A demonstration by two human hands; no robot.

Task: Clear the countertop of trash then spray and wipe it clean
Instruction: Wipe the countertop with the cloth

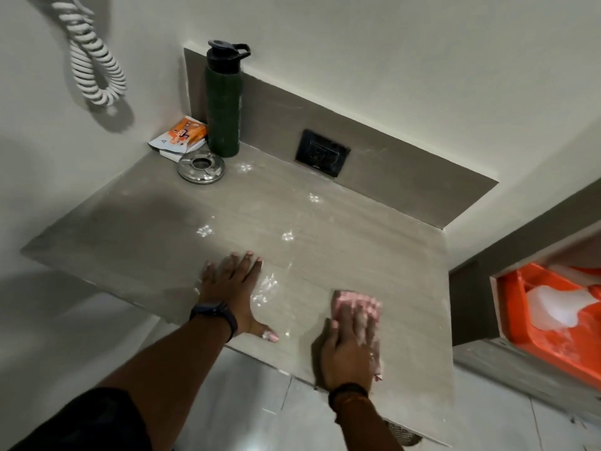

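Note:
The grey stone countertop [162,229] carries several small white wet patches of spray [204,230] across its middle. My left hand [232,289] lies flat and spread on the front part of the top, holding nothing. My right hand [353,340] presses a pink cloth [341,296] flat against the countertop near the front right; the hand is blurred. An orange and white packet [182,136] lies in the far left corner.
A dark green bottle [223,102] with a black cap stands in the back left, with a round steel ashtray [201,166] in front of it. A black wall socket [322,153] sits in the backsplash. A coiled cord [94,60] hangs left; an orange tray [527,317] is at right.

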